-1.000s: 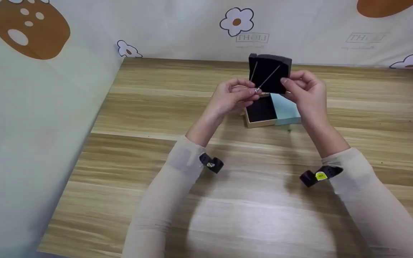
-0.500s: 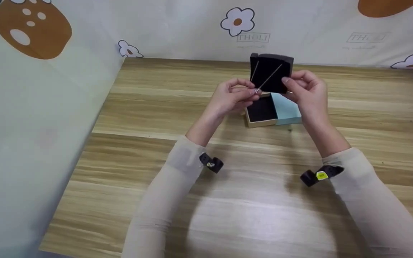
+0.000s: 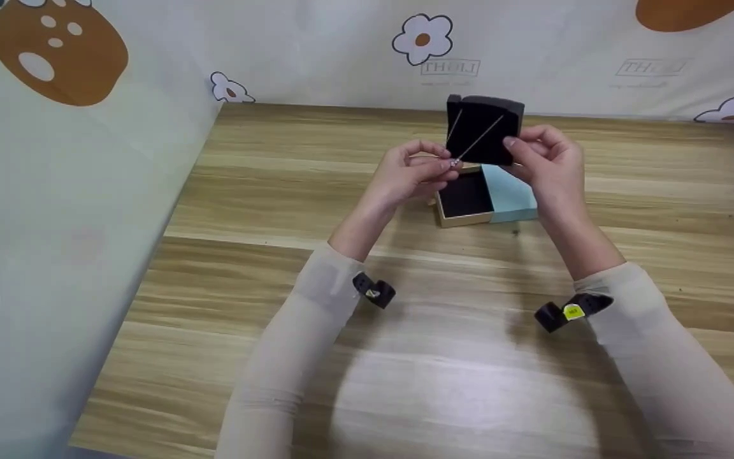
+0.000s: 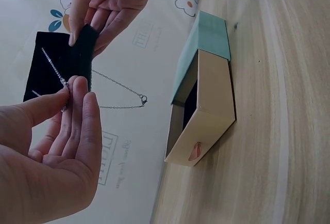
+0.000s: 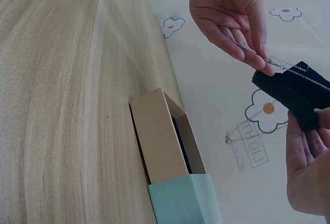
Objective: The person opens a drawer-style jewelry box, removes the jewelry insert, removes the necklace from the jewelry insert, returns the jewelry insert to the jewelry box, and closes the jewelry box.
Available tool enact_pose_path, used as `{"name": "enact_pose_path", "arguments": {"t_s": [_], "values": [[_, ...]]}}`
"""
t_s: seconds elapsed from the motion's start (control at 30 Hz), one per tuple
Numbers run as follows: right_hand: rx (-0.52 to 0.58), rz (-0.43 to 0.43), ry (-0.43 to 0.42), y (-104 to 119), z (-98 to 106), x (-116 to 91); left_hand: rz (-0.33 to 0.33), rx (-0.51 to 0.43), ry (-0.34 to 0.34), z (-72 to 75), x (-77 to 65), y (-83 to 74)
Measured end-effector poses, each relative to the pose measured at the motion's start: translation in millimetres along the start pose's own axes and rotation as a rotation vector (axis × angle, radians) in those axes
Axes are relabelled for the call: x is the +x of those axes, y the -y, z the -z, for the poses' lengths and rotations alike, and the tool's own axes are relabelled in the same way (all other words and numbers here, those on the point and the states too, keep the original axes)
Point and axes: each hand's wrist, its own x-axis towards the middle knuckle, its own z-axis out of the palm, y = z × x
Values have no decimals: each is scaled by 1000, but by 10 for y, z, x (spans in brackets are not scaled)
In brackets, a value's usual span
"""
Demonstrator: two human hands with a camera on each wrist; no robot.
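My right hand (image 3: pixel 548 166) grips the right edge of a black velvet necklace pad (image 3: pixel 483 131), held raised above the table, thumb on its front. A thin silver necklace (image 3: pixel 483 135) runs across the pad's face in two strands. Its sparkly pendant part is pinched between thumb and fingers of my left hand (image 3: pixel 415 169), just off the pad's lower left corner. In the left wrist view, the rest of the chain with its clasp (image 4: pixel 144 100) dangles behind the pad.
Below the hands a drawer-style gift box stands on the wooden table (image 3: pixel 265 280). Its beige tray (image 3: pixel 466 220), dark inside, is slid partly out of the light-blue sleeve (image 3: pixel 510 194); a pink ribbon tab (image 4: pixel 195 152) shows on the tray's end. A patterned wall covering (image 3: pixel 316 57) rises behind.
The pad and right hand have shifted slightly to the right. The left fingers, still pinching the necklace, have moved a little left, drawing the pendant slightly away from the pad.
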Motion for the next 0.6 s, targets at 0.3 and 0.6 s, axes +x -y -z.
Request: {"name": "enact_pose_path", "arguments": {"t_s": [0.3,0.6], "values": [[14,-7,-9,11,12,-4,6,5,4,1,-5,-7],[25,-16,-12,8,32,-5,-1,18,8,26,-11,8]]}}
